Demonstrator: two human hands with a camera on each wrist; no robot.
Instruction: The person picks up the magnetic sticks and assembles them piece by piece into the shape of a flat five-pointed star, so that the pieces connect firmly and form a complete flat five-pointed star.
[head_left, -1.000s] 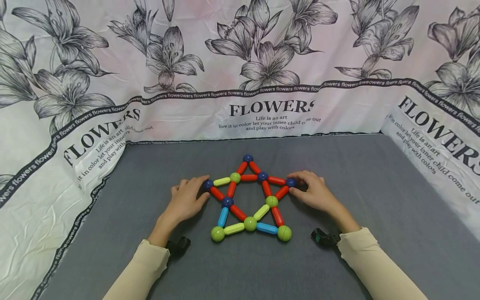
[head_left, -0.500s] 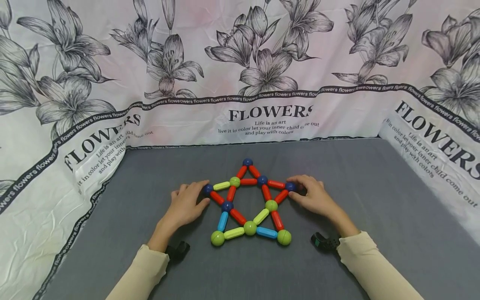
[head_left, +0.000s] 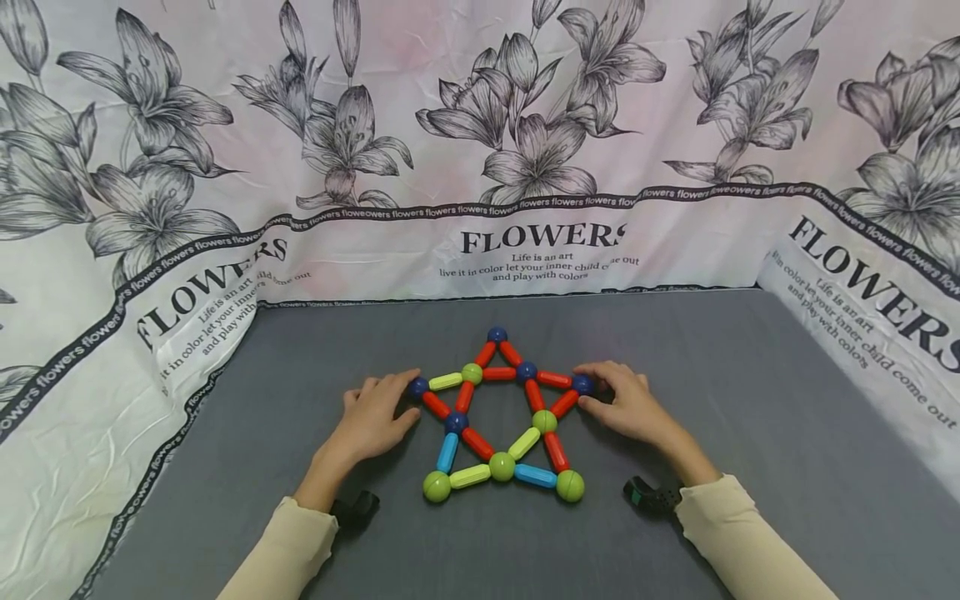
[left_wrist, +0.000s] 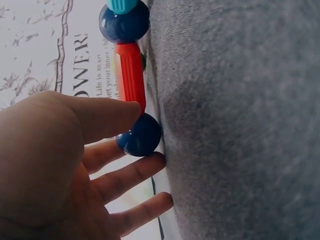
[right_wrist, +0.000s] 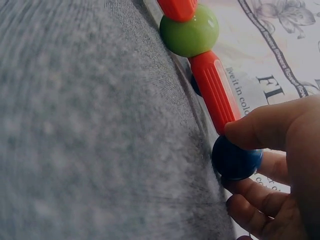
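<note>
A flat five-pointed star (head_left: pixel 502 467) of building balls and sticks lies on the grey cloth. Its balls are dark blue and green; red, yellow-green and light blue sticks join them. My left hand (head_left: pixel 372 423) pinches the blue ball (left_wrist: pixel 141 135) at the left tip, its thumb by the end of a red stick (left_wrist: pixel 129 72) and its other fingers spread. At the right tip my right hand (head_left: pixel 628 402) holds another blue ball (right_wrist: pixel 236 157) between thumb and fingers. From there a red stick (right_wrist: pixel 215 90) leads to a green ball (right_wrist: pixel 190 31).
Grey cloth (head_left: pixel 660 333) covers the table. A white flower-printed cloth (head_left: pixel 360 258) with lettering hangs behind and along both sides. Dark wrist devices sit at the left cuff (head_left: pixel 357 510) and the right cuff (head_left: pixel 649 497).
The head view has tilted slightly upward, so the scene sits lower in it. Both hands remain at the same blue balls, and the star keeps its shape.
</note>
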